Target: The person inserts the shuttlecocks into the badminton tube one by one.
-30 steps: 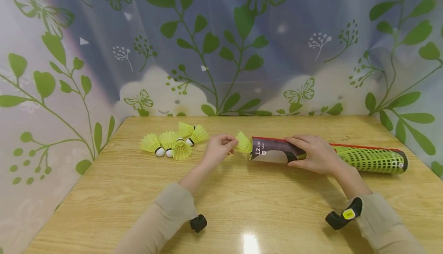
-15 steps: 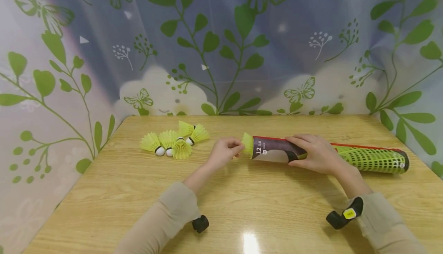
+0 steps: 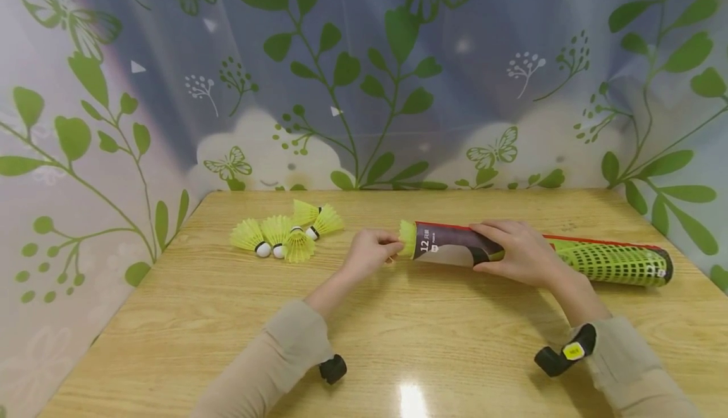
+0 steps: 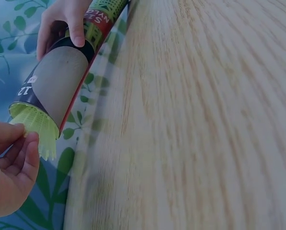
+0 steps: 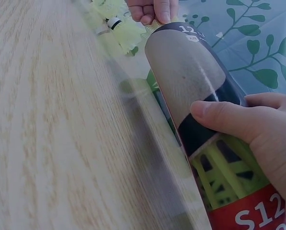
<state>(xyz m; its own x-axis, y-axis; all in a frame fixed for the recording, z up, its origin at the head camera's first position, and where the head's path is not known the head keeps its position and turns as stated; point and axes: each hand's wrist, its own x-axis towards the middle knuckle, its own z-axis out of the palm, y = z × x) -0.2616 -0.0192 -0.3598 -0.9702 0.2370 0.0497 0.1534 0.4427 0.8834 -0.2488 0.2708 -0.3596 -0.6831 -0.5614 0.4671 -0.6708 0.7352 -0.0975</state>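
A long shuttlecock tube [image 3: 597, 257] lies on its side on the wooden table [image 3: 398, 336], open end to the left. My right hand [image 3: 514, 252] grips the tube [image 5: 200, 91] near its middle. A yellow shuttlecock [image 3: 406, 238] sticks partly out of the open end, feathers outward. My left hand [image 3: 372, 252] pinches the skirt of that shuttlecock [image 4: 37, 127] at the tube [image 4: 56, 81] mouth. The right wrist view shows my left hand [image 5: 152, 9] at the far end of the tube.
Several loose yellow shuttlecocks [image 3: 284, 234] with white corks lie in a cluster at the back left of the table. A leaf-patterned curtain [image 3: 364, 76] hangs behind and at both sides. Black wrist camera mounts [image 3: 332, 368] sit on both sleeves.
My left hand has pushed the yellow shuttlecock to the right, deeper into the tube's open end; less of its skirt shows now. The right hand and the tube have stayed put.
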